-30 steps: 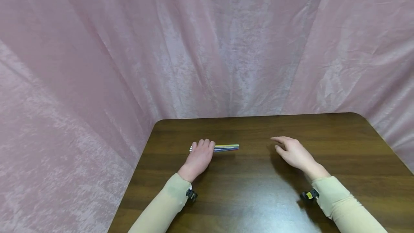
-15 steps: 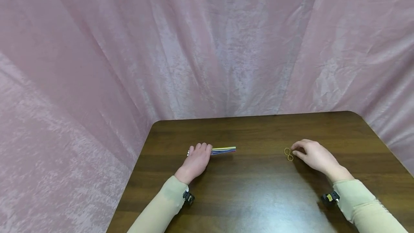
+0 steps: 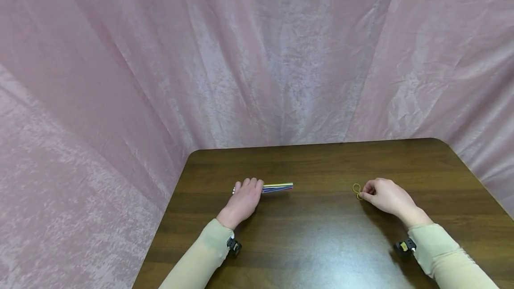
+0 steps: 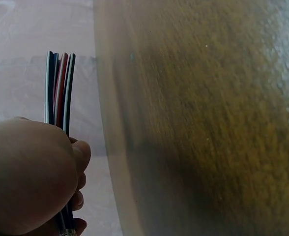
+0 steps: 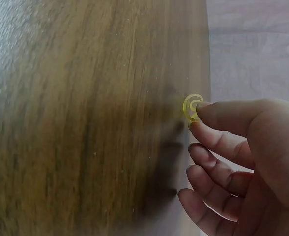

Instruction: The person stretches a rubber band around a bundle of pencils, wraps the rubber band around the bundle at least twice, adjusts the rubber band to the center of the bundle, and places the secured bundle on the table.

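My left hand (image 3: 242,202) grips a bundle of thin, pencil-like coloured sticks (image 3: 279,187) above the left part of the table. White ends peek out at its left side, and yellow, blue and red lengths stick out to the right. In the left wrist view, the blunt dark and red sticks (image 4: 60,93) rise past the curled fingers; their middle is hidden by the hand. My right hand (image 3: 388,197) pinches a yellow rubber band (image 3: 356,185) between thumb and forefinger. The band is twisted like an eight, its far loop showing beyond the fingertips; its other fingers are loosely curled.
Both hands are over a dark brown wooden table (image 3: 305,222) with rounded far corners. Pink velvety curtain (image 3: 281,57) hangs behind the table and along its left side. Each wrist carries a small black camera (image 3: 234,245).
My right hand moved right, uncovering the yellow rubber band, then came back slightly left and closed thumb and forefinger on its near loop. My left hand stays on the bundle, almost still.
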`<state>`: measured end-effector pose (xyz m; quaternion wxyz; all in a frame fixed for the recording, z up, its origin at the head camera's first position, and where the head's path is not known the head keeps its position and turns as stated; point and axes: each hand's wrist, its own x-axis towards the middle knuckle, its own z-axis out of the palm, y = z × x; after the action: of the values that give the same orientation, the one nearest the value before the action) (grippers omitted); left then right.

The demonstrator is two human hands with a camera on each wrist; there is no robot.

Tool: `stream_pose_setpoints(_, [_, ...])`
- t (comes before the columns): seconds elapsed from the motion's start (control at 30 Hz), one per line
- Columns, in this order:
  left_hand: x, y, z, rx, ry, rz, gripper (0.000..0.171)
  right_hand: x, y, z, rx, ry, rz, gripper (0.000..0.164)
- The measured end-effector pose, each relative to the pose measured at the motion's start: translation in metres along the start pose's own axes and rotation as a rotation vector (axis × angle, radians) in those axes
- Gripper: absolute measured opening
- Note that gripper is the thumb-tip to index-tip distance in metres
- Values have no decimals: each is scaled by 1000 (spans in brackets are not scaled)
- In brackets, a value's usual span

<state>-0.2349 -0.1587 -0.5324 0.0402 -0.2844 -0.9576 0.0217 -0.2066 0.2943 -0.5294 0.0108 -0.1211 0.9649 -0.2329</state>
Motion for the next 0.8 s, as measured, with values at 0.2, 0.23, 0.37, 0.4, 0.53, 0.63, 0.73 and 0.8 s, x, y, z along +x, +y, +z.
stream_pose_setpoints(0.2, [1,0,-1,14,11,5,16,1,0,2,-13,-4,-3,10])
stream_pose_setpoints(0.23, [1,0,-1,19,13,8,16,1,0,3,-15,-3,-4,10])
stream_pose_setpoints(0.37, [1,1,-1,21,26,16,16,1,1,3,-16,4,-4,10])
stream_pose_setpoints(0.4, [0,1,-1,21,27,18,16,1,1,3,-14,8,-3,10])
stream_pose_setpoints(0.53, [1,3,-3,22,42,35,16,1,-2,1,31,47,21,9])
stream_pose_setpoints(0.63, [2,6,-7,28,58,49,15,2,-9,-3,91,100,37,8])
stream_pose_setpoints(0.73, [5,11,-11,42,72,58,15,6,-18,-5,149,153,29,6])
stream_pose_setpoints(0.8, [8,16,-14,55,77,63,16,8,-25,-5,202,178,21,5])
